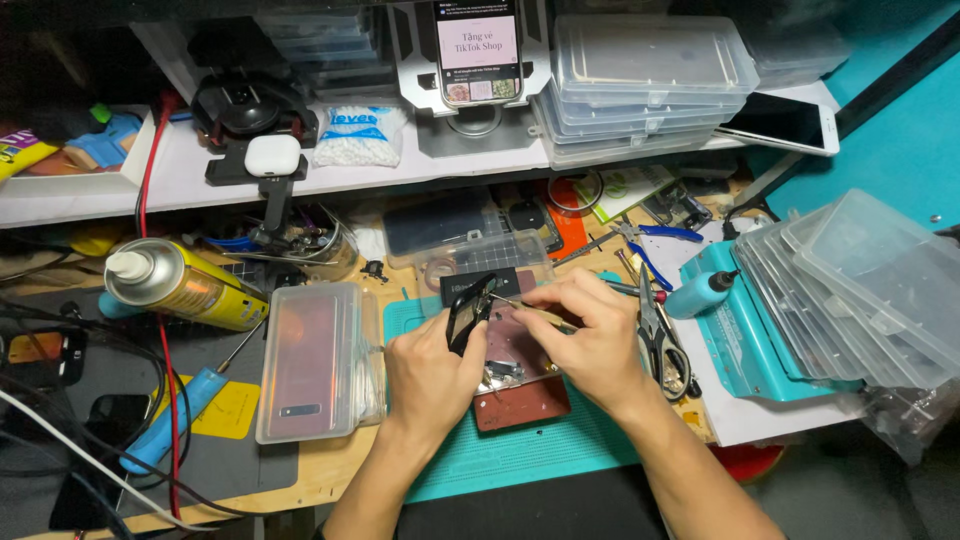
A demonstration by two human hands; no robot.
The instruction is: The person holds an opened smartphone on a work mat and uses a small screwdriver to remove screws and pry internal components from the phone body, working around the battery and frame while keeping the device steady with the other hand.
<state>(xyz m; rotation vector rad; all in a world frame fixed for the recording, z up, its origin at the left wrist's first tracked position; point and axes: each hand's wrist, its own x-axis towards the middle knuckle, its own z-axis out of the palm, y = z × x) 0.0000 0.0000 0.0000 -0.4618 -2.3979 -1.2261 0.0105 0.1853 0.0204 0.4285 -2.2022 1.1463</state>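
Hands clenched: left hand [432, 372] grasping black frame [468, 310]; right hand [592, 340] pinching tweezers [528, 306]; teal mat [520, 450] below.

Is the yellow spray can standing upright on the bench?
No, the yellow spray can lies tipped on its side, left of the clear case.

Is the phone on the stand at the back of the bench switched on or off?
On: the phone in the stand has a lit screen showing a page.
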